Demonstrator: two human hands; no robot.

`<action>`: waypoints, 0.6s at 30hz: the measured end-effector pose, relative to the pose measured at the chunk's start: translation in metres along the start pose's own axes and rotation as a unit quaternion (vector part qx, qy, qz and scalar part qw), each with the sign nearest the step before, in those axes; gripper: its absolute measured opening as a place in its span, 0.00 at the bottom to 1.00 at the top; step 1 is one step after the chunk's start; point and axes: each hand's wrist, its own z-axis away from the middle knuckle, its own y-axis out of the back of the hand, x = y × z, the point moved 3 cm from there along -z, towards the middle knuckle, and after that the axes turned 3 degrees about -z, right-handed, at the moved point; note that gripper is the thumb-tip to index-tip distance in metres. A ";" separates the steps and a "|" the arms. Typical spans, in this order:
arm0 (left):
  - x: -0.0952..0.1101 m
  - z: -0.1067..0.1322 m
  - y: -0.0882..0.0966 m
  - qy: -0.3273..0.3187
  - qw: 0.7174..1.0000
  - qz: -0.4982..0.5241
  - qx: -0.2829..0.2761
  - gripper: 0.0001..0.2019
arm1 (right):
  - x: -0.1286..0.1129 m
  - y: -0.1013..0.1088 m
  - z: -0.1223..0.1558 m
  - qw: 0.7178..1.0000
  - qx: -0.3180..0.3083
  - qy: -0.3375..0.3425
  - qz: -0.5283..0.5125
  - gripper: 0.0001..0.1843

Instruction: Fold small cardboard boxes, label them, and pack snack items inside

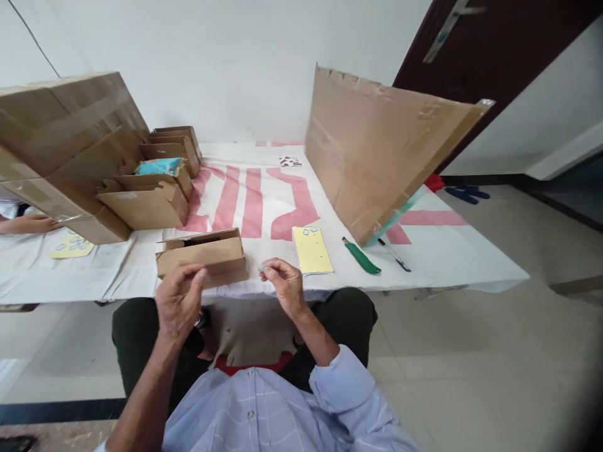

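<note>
My right hand (286,287) is closed in a pinch on a small pale piece (262,268), too small to name, just above the table's front edge. My left hand (179,300) is closed too, thumb and index finger together; whatever they may hold cannot be made out. Behind that hand lies a narrow open cardboard box (221,257), partly covered by the fingers. To the right of my right hand is a yellow card (315,254) bearing a few small pale pieces near its top. A green utility knife (362,256) and a dark pen-like tool (394,256) lie farther right.
Large cardboard panels stand at left (75,119) and right (377,144). Several small boxes (146,204) line the left one, one holding a blue packet (159,166). A patterned card (290,161) lies at the back. Another person's hand (35,223) is near a second yellow card (70,247).
</note>
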 end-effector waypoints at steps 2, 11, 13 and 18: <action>-0.005 -0.013 0.012 -0.089 0.989 -0.115 0.023 0.08 | -0.001 0.045 -0.009 0.994 0.037 0.021 0.098 0.14; -0.056 -0.016 -0.004 -0.134 0.959 -0.249 0.017 0.09 | 0.007 0.162 -0.090 0.878 0.048 0.086 0.468 0.12; -0.059 -0.012 -0.007 -0.132 0.957 -0.256 0.025 0.08 | 0.015 0.164 -0.107 0.866 0.030 0.084 0.492 0.11; -0.059 -0.010 -0.009 -0.130 0.956 -0.263 0.024 0.07 | 0.036 0.159 -0.135 0.821 -0.011 0.084 0.565 0.11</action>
